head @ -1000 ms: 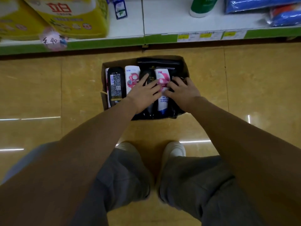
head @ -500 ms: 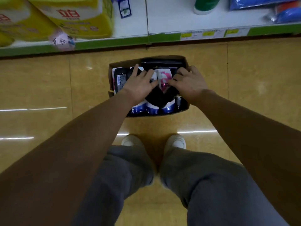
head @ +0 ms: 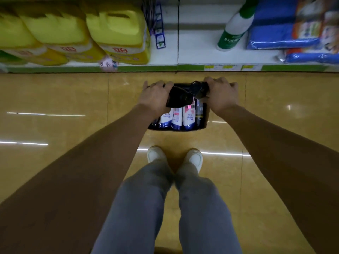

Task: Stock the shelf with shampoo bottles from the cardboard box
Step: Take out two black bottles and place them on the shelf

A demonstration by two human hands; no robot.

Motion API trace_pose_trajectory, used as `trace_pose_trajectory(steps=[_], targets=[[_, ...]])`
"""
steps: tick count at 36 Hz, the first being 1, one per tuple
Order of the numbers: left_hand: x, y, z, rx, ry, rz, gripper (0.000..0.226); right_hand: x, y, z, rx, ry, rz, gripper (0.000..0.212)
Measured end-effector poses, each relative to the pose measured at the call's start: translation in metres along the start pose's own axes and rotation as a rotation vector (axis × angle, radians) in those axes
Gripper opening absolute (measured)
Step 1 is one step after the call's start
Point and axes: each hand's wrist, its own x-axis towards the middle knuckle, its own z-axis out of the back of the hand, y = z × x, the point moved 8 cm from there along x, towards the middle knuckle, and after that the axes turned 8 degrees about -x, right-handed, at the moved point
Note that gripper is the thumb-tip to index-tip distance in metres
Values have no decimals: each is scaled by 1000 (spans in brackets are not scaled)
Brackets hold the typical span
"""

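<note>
Left grip (head: 156, 96) clasps black bottle (head: 178, 98) | right grip (head: 221, 96) clasps second black bottle (head: 199, 88) | arms outstretched

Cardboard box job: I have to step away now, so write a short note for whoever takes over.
Left hand grips one dark bottle; right hand grips another dark bottle, both just above the cardboard box on the floor.
Several white shampoo bottles lie in the box.
The shelf ahead has bare space between the yellow jugs and the green-and-white bottle.
Done: two bottles picked up.
Left: shelve them, then the rest.
</note>
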Motion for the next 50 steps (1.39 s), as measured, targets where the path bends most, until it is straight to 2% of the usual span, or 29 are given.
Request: trace_pose_trajectory(steps=[12,23,38,46,50], targets=[[-49,-21,70,-367,-122,169,69,-40,0,83,449,47,-149,52],[-85,-19,100,-641,-183,287,66,-67,25,115,506,27,-149,48],[-158,-1,158,-1006,-258,318,51,-103,85,173,658,-5,-151,49],[-187,5,199,-1076,-286,299,63,-121,106,218,697,-52,-127,51],[-200,5,218,-1116,-315,287,53,-132,112,239,771,-51,-129,53]])
